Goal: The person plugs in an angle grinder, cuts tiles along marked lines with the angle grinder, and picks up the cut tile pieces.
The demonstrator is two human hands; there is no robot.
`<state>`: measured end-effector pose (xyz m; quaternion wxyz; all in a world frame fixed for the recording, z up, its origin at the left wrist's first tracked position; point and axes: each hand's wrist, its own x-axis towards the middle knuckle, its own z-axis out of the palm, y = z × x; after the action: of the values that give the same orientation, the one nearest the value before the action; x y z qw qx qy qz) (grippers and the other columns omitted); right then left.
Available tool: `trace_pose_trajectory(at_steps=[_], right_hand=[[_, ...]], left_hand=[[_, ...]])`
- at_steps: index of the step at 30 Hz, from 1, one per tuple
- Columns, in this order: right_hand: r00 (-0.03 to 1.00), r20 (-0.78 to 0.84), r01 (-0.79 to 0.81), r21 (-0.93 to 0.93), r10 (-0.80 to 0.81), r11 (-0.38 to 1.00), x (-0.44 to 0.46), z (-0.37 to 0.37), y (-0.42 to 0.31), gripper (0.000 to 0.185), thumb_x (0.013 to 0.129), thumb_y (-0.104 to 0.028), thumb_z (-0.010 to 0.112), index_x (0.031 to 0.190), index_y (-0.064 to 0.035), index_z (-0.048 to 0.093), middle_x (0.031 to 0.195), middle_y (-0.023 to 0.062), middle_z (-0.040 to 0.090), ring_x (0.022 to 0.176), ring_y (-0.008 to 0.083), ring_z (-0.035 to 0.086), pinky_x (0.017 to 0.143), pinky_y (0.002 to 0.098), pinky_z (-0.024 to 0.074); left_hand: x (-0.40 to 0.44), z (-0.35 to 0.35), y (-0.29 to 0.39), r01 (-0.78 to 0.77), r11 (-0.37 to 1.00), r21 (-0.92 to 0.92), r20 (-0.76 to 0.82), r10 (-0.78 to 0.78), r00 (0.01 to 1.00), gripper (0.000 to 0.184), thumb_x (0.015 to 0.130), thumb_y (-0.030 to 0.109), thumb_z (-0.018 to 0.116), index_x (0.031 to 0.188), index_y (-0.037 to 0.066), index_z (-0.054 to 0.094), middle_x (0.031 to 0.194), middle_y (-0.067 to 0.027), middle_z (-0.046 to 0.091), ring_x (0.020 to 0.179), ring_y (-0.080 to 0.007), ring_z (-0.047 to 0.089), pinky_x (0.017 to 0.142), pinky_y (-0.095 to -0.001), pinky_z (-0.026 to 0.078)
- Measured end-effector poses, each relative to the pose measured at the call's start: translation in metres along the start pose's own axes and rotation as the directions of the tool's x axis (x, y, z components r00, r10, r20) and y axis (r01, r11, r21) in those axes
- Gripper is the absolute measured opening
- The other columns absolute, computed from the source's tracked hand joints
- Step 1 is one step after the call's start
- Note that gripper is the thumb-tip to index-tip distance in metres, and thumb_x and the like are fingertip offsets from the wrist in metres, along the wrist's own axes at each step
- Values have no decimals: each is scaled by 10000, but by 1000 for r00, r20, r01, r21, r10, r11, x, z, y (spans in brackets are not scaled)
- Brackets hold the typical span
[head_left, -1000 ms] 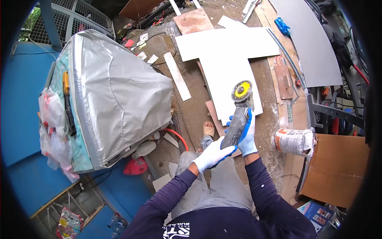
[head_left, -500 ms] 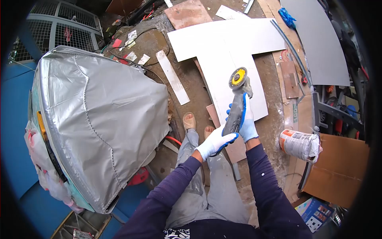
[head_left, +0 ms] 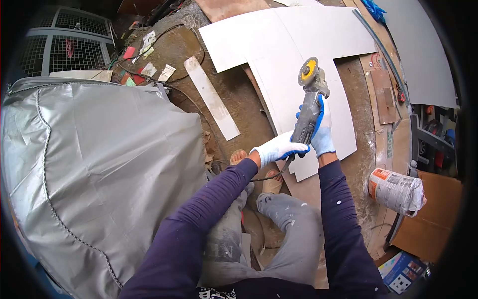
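Both my hands, in white and blue work gloves, grip an angle grinder point(head_left: 306, 117). My left hand point(head_left: 280, 149) is closed on the rear end of its body, where the cord comes out. Higher up, my right hand point(head_left: 323, 127) wraps the grey body from the right side. A cutting disc point(head_left: 308, 72) with a yellow centre sits at the far end of the grinder. Under the tool lies a large white T-shaped board point(head_left: 332, 114) on the ground. Whether the disc touches the board or hangs above it, I cannot tell.
To the left stands a bulky thing under a silver cover point(head_left: 109, 164). A narrow white strip point(head_left: 213, 99) lies on the floor near a dark cable point(head_left: 191, 94). On the right are a paper-wrapped bucket-like bundle point(head_left: 396, 191), a cardboard box point(head_left: 432, 214) and a grey panel point(head_left: 420, 55).
My hands and the grinder have shifted slightly up and right in view. One foot has stepped, and the view has moved closer to the silver cover. My grip stays the same.
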<state>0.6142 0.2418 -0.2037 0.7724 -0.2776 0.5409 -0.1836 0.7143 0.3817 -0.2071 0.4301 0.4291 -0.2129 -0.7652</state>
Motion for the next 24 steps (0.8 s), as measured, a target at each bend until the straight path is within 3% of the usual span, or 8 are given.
trace_pose_trajectory(at_steps=[2,6,10,14,15,21,24], right_hand=[[998,-8,66,3,-66,998,29,-3,-2,672,956,-670,514,1241,-63,565,960,101,645,796,218,679,649,388,604],[980,-7,199,-72,-200,977,75,-4,-7,721,965,-707,452,1277,-62,531,979,106,603,833,215,665,639,377,601],[974,5,226,-66,-226,972,121,-2,-12,738,960,-724,442,1283,-66,524,979,103,590,822,208,654,630,370,596],[967,-4,254,-23,-254,967,147,9,-20,657,978,-680,462,1240,-83,542,889,87,593,770,210,649,670,357,581],[950,-28,308,-70,-311,949,153,14,-23,687,968,-709,447,1238,-83,524,904,89,598,764,209,659,619,363,594],[926,85,373,-48,-368,927,181,36,-42,689,985,-688,442,1285,-71,509,907,99,612,759,218,671,634,365,599],[899,121,430,-65,-420,901,170,48,-47,788,963,-722,454,1367,-47,487,935,119,622,784,226,661,661,374,599]], left_hand=[[29,-20,-5,-61,997,41,27,60,998,482,929,444,733,1205,70,607,975,-29,686,831,-85,615,687,-240,484],[67,-52,6,-44,980,194,51,34,998,484,928,487,709,1184,86,619,938,-27,697,782,-73,603,629,-223,455],[101,-82,10,-71,957,280,56,57,997,506,915,540,693,1135,88,633,899,-5,696,699,-52,559,553,-218,409],[125,-103,13,-81,963,256,57,69,996,466,910,548,692,1058,107,657,841,2,687,627,-46,508,530,-214,382],[128,-107,14,-89,954,285,47,79,996,459,905,565,689,1013,120,673,820,11,682,607,-47,491,526,-216,363],[141,-132,40,-123,913,389,32,120,992,489,918,588,660,1030,115,709,861,5,677,699,-58,524,581,-235,373],[164,-151,23,-215,941,263,102,195,976,461,957,538,638,1109,110,714,940,2,678,771,-65,548,613,-231,387]])
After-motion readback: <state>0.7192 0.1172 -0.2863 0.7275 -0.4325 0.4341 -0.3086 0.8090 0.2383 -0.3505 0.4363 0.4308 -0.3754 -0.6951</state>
